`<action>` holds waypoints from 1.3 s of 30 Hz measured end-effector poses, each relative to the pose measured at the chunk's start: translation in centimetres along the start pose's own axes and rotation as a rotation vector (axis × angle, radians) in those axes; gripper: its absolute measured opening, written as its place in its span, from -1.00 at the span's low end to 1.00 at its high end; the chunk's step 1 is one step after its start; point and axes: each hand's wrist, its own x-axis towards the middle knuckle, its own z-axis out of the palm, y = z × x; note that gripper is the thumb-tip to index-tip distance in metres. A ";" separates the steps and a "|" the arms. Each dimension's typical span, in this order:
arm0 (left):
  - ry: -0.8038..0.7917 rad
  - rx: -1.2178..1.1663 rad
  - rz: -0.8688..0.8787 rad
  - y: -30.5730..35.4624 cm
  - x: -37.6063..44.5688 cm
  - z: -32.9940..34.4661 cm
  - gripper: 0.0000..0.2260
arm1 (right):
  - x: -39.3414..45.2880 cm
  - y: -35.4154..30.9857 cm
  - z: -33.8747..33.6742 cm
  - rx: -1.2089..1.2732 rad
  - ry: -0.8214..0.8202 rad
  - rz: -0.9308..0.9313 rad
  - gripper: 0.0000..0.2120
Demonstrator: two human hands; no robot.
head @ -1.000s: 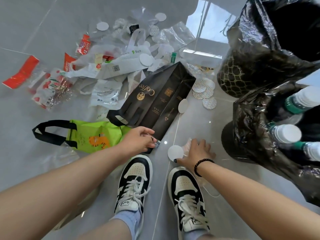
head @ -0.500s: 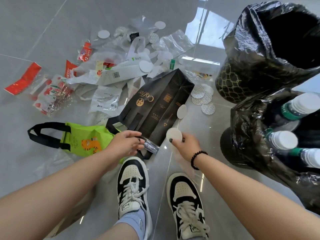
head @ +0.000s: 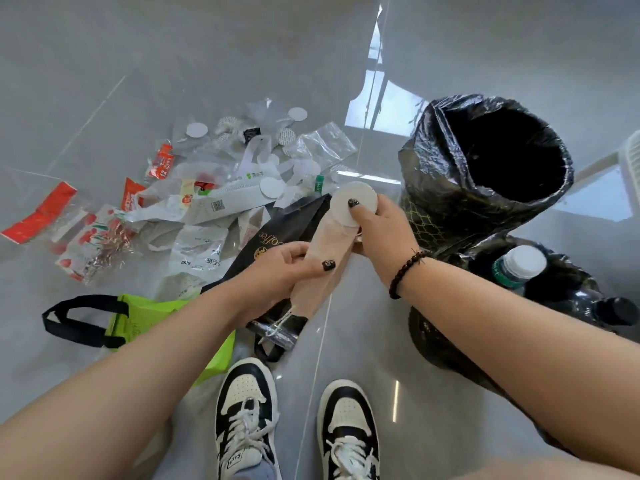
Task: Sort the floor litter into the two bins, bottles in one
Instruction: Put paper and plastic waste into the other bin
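The right hand (head: 377, 233) pinches a round white paper disc (head: 353, 202) and the left hand (head: 287, 268) grasps a pale translucent plastic bag (head: 320, 271), both raised beside the empty black-lined bin (head: 485, 161), likely for dropping there, since the nearer bin (head: 540, 306) holds bottles.

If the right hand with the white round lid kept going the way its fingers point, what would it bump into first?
Probably the black coffee bag, just beyond the right hand and its white disc; depth is unclear.

Indoor room: glossy grey tile floor (head: 363, 341), window reflection (head: 384, 105).
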 end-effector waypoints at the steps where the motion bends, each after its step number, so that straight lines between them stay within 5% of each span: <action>1: 0.015 0.035 0.016 0.6 0.3 0.3 -0.64 | 0.4 -0.9 -0.3 0.000 0.014 -0.002 -0.91; 8: 0.054 0.294 0.079 4.5 1.1 1.7 -0.72 | 2.1 -4.7 -5.8 0.077 0.232 0.029 -0.80; 15: 0.095 0.464 0.063 8.3 1.5 0.3 -0.76 | 5.0 -5.4 -13.2 -0.242 0.488 0.020 -0.91; 23: 0.090 0.469 0.178 10.7 4.6 2.9 -0.83 | 9.3 -4.6 -16.0 -0.088 0.642 0.205 -0.53; 26: 0.075 0.439 0.193 11.0 6.2 4.1 -0.78 | 10.3 -5.1 -15.9 -0.362 0.714 0.139 -0.38; 33: 0.125 0.230 0.129 8.4 5.6 4.1 -0.78 | 10.7 -2.8 -12.1 -0.941 0.282 0.190 -0.47; 36: 0.139 0.258 0.117 7.8 4.0 2.1 -0.83 | 10.1 -1.8 -11.0 -1.236 0.224 0.157 -0.71; 39: 0.184 0.288 0.078 7.1 1.7 -0.4 -0.83 | 9.4 -1.3 -10.7 -1.364 0.152 0.108 -0.66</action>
